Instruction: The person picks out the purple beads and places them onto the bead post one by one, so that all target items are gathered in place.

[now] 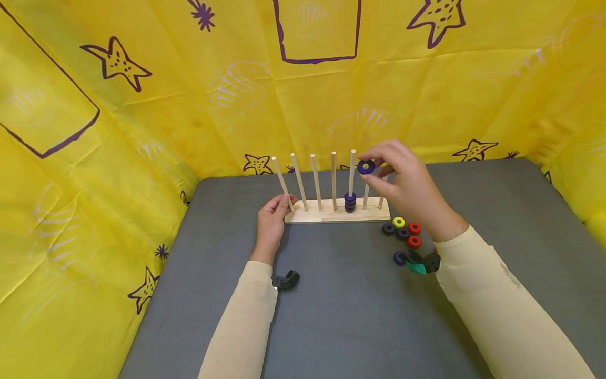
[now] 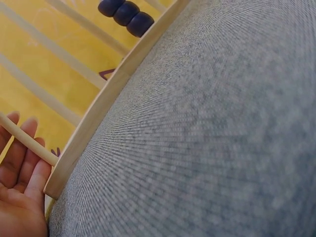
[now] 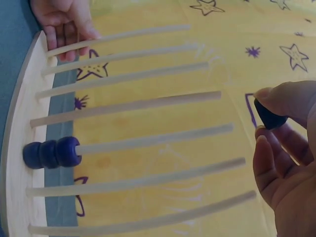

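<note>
Peg rack (image 1: 310,215): bare wood, stretching rightward from the left hand (image 1: 271,221); looks light and stiff, best held by its base end.
Right hand (image 1: 404,179): thumb and fingertips pinch one ring.
Left hand: holds the rack's left end.
Loose rings (image 1: 400,236): red, yellow and dark, on the body side of the right hand.
Stacked rings (image 1: 350,202): three, dark blue, lower left of the right hand.
Held ring (image 1: 361,167): dark blue, between the right fingertips; probably light, hard, smooth; grip the rim, hole free.
Writing: none readable.

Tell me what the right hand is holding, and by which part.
The right hand pinches a dark purple ring by its outer rim.
</note>
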`<state>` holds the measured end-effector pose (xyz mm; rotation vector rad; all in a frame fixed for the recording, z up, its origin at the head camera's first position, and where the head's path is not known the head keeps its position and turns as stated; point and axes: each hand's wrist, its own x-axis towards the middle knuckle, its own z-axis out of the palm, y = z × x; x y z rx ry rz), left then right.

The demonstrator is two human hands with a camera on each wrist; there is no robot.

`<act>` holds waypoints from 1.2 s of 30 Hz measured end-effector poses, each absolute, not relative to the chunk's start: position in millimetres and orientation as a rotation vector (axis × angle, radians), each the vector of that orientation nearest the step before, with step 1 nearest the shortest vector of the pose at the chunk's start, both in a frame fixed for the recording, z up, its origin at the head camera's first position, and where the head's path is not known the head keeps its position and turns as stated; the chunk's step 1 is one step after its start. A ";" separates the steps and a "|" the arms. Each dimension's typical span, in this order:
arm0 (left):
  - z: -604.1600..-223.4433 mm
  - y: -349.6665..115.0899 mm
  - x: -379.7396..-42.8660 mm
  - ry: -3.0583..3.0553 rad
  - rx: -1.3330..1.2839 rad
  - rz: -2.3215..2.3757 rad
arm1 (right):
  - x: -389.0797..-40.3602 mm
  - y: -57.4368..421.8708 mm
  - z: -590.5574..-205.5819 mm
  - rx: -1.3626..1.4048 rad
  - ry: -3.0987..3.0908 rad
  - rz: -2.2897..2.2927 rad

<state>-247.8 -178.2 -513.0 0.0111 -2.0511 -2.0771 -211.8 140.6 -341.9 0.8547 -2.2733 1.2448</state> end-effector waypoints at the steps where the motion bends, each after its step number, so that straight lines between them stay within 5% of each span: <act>1: -513.1 -178.2 -247.8 -2.045 0.008 -2.083 | -213.0 139.4 -341.0 0.848 -2.278 1.247; 36: -510.9 -176.2 -249.3 -2.014 0.025 -2.109 | -244.9 119.8 -336.6 0.714 -2.409 1.276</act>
